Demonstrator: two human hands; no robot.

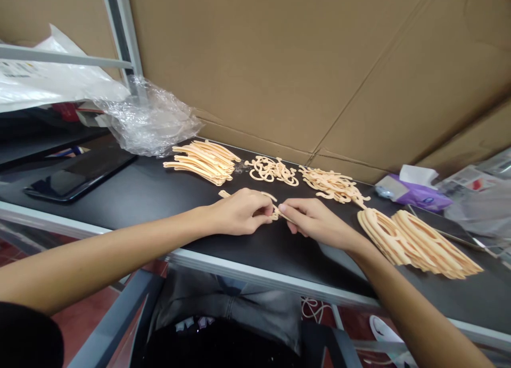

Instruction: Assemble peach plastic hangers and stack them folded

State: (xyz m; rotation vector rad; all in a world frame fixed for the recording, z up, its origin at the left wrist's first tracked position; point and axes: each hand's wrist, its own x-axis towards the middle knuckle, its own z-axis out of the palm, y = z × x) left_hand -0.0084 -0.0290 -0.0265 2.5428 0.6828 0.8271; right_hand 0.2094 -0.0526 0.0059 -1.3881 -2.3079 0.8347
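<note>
My left hand (pixel 244 212) is closed around a peach-coloured plastic hanger piece (pixel 224 194); one end sticks out to the left, and more of it shows past my fingertips. My right hand (pixel 315 219) pinches a thin peach plastic piece (pixel 281 215), its tip close to the left hand's piece. Fingers cover most of both parts, so I cannot tell whether they are joined. Behind my hands lie a stack of long slim bars (pixel 203 160), a heap of small curved hooks (pixel 271 170) and a pile of longer hooked pieces (pixel 333 184). Stacked hanger-like pieces (pixel 419 243) lie to the right.
A black phone (pixel 80 174) lies at the left, near crumpled clear plastic (pixel 151 118). A purple tissue pack (pixel 423 190) and clear packaging (pixel 479 198) stand at the right. Cardboard (pixel 299 65) walls the back; the black tabletop (pixel 159 198) has a metal front edge.
</note>
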